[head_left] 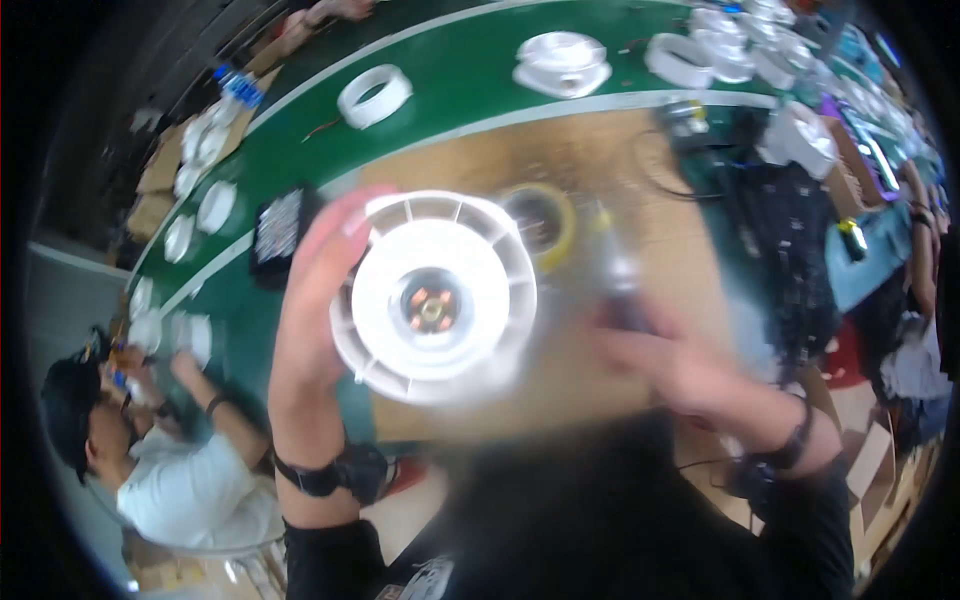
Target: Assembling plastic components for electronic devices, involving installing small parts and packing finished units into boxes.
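Close to the camera, my left hand is closed around the rim of a white round plastic housing. The housing has a ribbed outer ring, and copper-coloured parts show in its central opening. To the right, my right hand is smeared by motion. Its fingers seem curled around a dark-handled tool, too blurred to name. Just beyond the housing, a yellow-rimmed roll of tape lies on the brown board.
More white rings and a white round housing stand on the green bench. A black tray is left of the board. Dark cloth and an open box are at right. Another person works at left.
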A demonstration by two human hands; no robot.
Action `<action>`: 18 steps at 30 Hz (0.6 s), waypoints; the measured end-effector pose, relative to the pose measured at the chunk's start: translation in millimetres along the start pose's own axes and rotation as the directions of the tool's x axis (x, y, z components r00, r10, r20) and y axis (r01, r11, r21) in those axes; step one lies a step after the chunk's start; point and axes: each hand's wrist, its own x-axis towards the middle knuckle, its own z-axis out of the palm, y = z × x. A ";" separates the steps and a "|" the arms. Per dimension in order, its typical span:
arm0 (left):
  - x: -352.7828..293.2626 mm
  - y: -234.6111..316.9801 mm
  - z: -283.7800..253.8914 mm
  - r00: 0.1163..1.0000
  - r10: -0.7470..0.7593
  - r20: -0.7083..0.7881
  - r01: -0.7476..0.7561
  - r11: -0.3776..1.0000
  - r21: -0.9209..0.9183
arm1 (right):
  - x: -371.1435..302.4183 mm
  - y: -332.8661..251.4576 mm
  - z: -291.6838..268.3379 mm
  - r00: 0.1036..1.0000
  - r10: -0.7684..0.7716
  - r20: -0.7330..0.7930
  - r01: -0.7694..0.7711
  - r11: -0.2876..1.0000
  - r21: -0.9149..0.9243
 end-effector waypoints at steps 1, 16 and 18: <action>8.2 -13.7 16.3 0.999 0.002 0.034 0.001 0.996 -0.088 | 0.1 -2.2 -4.9 0.997 -0.017 -0.076 0.019 1.000 0.017; -23.2 -68.4 132.0 0.860 -0.250 0.445 0.324 0.941 -0.098 | -120.1 -18.8 -198.2 0.360 -0.481 -0.799 0.381 0.858 -0.344; -26.0 -71.8 121.4 0.844 -0.262 0.468 0.325 0.944 -0.059 | -151.6 -13.7 -258.8 0.048 -0.511 -0.858 0.437 0.784 -0.442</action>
